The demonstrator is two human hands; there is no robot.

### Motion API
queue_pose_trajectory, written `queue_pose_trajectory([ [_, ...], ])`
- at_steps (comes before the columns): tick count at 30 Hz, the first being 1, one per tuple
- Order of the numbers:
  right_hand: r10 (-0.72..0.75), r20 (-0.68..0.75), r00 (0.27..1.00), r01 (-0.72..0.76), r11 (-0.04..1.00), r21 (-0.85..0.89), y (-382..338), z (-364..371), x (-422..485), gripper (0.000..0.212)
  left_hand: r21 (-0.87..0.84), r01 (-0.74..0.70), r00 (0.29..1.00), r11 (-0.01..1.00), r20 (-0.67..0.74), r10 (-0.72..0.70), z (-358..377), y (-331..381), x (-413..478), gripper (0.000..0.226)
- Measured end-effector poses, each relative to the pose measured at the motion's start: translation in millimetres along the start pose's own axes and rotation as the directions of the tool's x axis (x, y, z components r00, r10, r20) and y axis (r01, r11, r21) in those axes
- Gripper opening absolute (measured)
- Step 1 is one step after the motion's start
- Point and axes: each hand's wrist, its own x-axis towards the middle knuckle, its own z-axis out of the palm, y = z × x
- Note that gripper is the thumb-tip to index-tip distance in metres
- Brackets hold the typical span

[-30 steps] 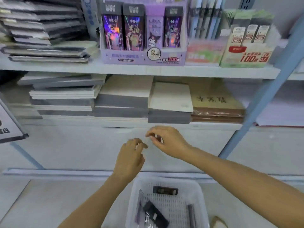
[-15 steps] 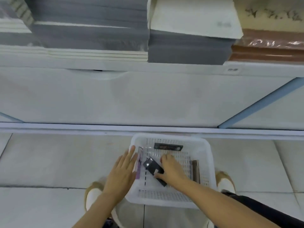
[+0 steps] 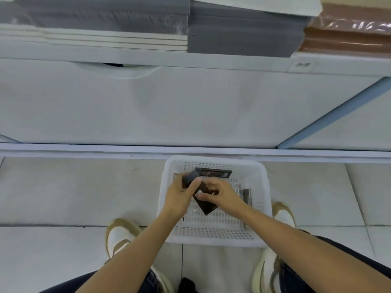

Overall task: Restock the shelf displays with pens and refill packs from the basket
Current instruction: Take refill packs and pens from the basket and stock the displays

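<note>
A white perforated plastic basket (image 3: 213,237) stands on the floor between my feet. Over it, my left hand (image 3: 179,197) grips a dark pack (image 3: 189,177) by its upper end. My right hand (image 3: 220,194) pinches a second dark refill pack (image 3: 206,206), which tilts down to the right just above the basket floor. Another dark pack (image 3: 213,172) lies flat along the basket's far wall, and a slim pack (image 3: 246,195) leans against its right wall.
The white shelf front (image 3: 190,102) rises just beyond the basket, with a light blue upright (image 3: 330,115) at the right. Stacks of grey, white and brown paper goods (image 3: 243,28) fill the shelf above. My white shoes (image 3: 120,235) flank the basket on the tiled floor.
My view dropped from the shelves to the floor basket. Both hands came down into it: the right took hold of a dark pack, then the left picked up another one.
</note>
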Motion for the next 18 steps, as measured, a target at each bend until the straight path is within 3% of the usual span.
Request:
queue_pose_trajectory([
  [2,-0.04,0.03,0.999,0.039,0.999,0.016,-4.9,-5.9,-7.6,0.018,-0.162,0.066,0.998,0.985,-0.006,-0.068,14.1,12.4,3.2,0.017],
  [6,-0.044,-0.018,0.999,0.045,0.998,0.042,-7.4,-36.8,-20.8,0.016,-0.134,0.038,0.998,0.99,0.046,-0.032,37.0,29.0,4.6,0.021],
  [8,-0.012,-0.19,0.982,0.022,0.999,0.05,-6.8,-63.3,-23.1,0.013,-0.106,0.035,0.993,0.994,0.113,-0.022,48.0,32.4,3.9,0.02],
  [10,0.072,-0.413,0.908,-0.053,0.997,0.058,-4.3,-93.9,-27.4,0.002,-0.011,0.054,0.983,0.998,0.176,-0.052,59.7,28.9,5.5,0.019],
  [12,0.106,-0.537,0.837,-0.118,0.993,0.011,6.8,-119.8,-34.4,0.013,0.099,0.092,0.959,0.991,0.261,-0.115,74.3,20.0,7.0,0.019],
  [15,0.146,-0.499,0.854,-0.203,0.977,-0.062,31.0,-131.3,-46.5,0.02,0.201,0.164,0.91,0.966,0.348,-0.227,101.9,4.7,5.9,0.03],
  [18,0.245,-0.431,0.869,-0.216,0.97,0.115,53.2,-118.7,-53.2,0.025,0.211,0.244,0.882,0.947,0.359,-0.307,132.9,-4.0,4.6,0.048],
])
